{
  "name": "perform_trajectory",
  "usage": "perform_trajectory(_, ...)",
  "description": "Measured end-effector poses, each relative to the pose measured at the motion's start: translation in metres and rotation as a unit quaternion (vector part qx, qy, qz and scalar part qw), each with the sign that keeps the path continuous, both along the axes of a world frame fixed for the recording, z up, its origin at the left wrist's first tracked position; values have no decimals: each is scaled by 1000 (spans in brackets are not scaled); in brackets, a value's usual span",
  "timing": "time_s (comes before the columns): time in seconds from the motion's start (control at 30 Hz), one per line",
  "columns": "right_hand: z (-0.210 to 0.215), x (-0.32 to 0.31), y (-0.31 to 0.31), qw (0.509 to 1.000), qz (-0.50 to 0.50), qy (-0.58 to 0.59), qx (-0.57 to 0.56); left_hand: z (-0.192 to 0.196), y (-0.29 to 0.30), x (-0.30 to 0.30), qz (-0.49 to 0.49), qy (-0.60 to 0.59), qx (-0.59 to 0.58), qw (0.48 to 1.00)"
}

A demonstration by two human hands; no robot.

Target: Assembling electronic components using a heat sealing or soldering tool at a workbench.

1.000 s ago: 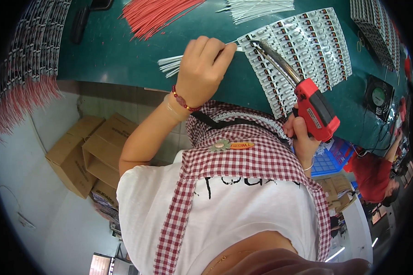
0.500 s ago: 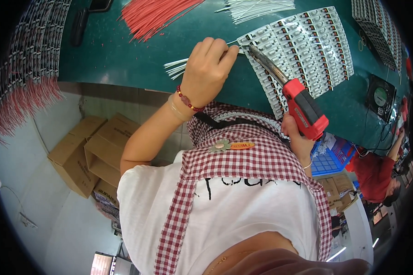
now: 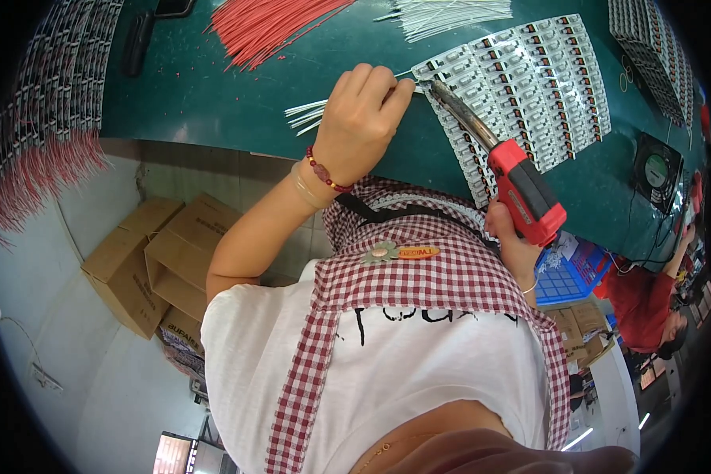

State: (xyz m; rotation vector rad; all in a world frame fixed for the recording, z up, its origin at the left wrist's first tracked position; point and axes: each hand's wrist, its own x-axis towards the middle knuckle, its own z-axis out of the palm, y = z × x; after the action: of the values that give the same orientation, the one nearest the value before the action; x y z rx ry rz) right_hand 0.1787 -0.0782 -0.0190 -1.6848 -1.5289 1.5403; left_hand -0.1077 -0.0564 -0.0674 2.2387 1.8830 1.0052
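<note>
My left hand (image 3: 362, 118) is closed around a small bunch of white wires (image 3: 306, 114), their ends sticking out on its left. One wire reaches from the fingertips to the upper left corner of a panel of small white circuit boards (image 3: 521, 87). My right hand (image 3: 515, 246) grips a red and black soldering gun (image 3: 527, 189) from below. The gun's metal tip rests at or just above that same corner, close to the wire end; whether it touches cannot be made out.
Red wires (image 3: 268, 28) and more white wires (image 3: 454, 17) lie at the far side of the green table (image 3: 197, 103). Stacked board panels (image 3: 652, 59) and a small black fan (image 3: 657, 172) stand right. Wired boards (image 3: 51, 87) hang left. A person in red (image 3: 644, 304) is beyond.
Almost nothing differs. The whole view has shifted very slightly; both hands, the wires and the soldering gun keep their places at the panel's corner.
</note>
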Motion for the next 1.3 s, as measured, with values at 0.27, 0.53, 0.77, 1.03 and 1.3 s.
perform_trajectory(0.27,3,-4,-2,997,8,24,66,-2,-1,0,1,5,-9,1000)
perform_trajectory(0.53,12,-10,-1,986,-56,156,-7,0,0,-2,4,20,17,1000)
perform_trajectory(0.77,7,1,-7,992,-32,124,-16,-5,-8,4,-28,-16,19,999)
perform_trajectory(1.03,-4,12,-8,999,43,27,-14,-8,-8,5,-20,-2,8,1000)
perform_trajectory(1.3,-4,19,-13,998,4,55,-13,-4,-8,8,-4,-3,-7,1000)
